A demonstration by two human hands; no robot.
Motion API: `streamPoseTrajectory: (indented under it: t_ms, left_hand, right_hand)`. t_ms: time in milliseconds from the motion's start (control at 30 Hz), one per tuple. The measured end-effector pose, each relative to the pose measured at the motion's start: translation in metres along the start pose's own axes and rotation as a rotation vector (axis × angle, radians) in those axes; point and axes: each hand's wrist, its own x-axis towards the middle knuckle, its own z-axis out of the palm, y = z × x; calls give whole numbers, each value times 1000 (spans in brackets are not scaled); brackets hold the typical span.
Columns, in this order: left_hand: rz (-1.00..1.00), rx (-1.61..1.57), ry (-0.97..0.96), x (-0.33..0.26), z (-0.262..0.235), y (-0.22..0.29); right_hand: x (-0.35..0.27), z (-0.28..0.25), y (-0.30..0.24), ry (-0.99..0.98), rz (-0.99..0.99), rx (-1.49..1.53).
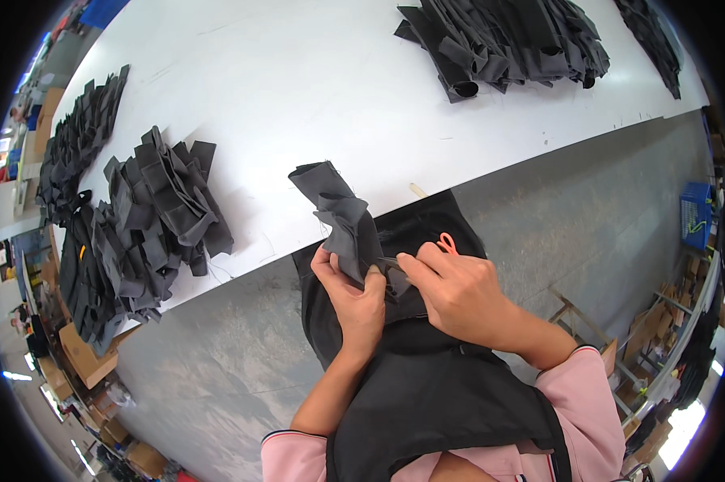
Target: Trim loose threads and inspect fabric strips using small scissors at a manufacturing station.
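Over my lap, at the table's edge, my left hand pinches a dark grey fabric piece, folded into loops, between thumb and fingers. Its far end rests on the white table, with loose threads along its sides. Close on the right, my right hand is closed around thread snips. An orange-red finger loop shows behind the knuckles, and the dark tip points at the fabric by my left thumb. Whether the blades touch a thread is too small to tell. A black apron covers my lap.
The white table carries heaps of similar grey pieces: one at left, a farther bundle and a large pile at far right. A cardboard box stands left on the floor; a blue basket is at right.
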Motion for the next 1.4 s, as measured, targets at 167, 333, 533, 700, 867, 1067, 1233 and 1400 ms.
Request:
streamPoseTrajectory:
  t_ms: [167,333,533,700,867,1067,1233,1400]
  left_hand:
    - [20,38,7,0,-3,1]
    - [14,-3,-6,-2,-3,4]
    - [-191,-364,-65,11,-12,23]
    - [-139,-362,-212,23,-30,16]
    - [-61,-489,-275,28,-33,17]
    - [-204,-699,-258,30,-30,21]
    - [-219,-782,-271,29,-32,17]
    - [-243,-763,-262,27,-30,16]
  right_hand:
    - [-2,-4,-7,83,0,35]
    - [5,-3,-6,40,2,17]
    - [31,1,-5,183,372,1022]
    - [7,51,-13,126,455,1311]
    - [-8,49,-18,123,378,939]
    - [-19,47,-13,251,194,583]
    - [-19,46,-17,279,82,487]
    - [-15,47,-18,281,53,482]
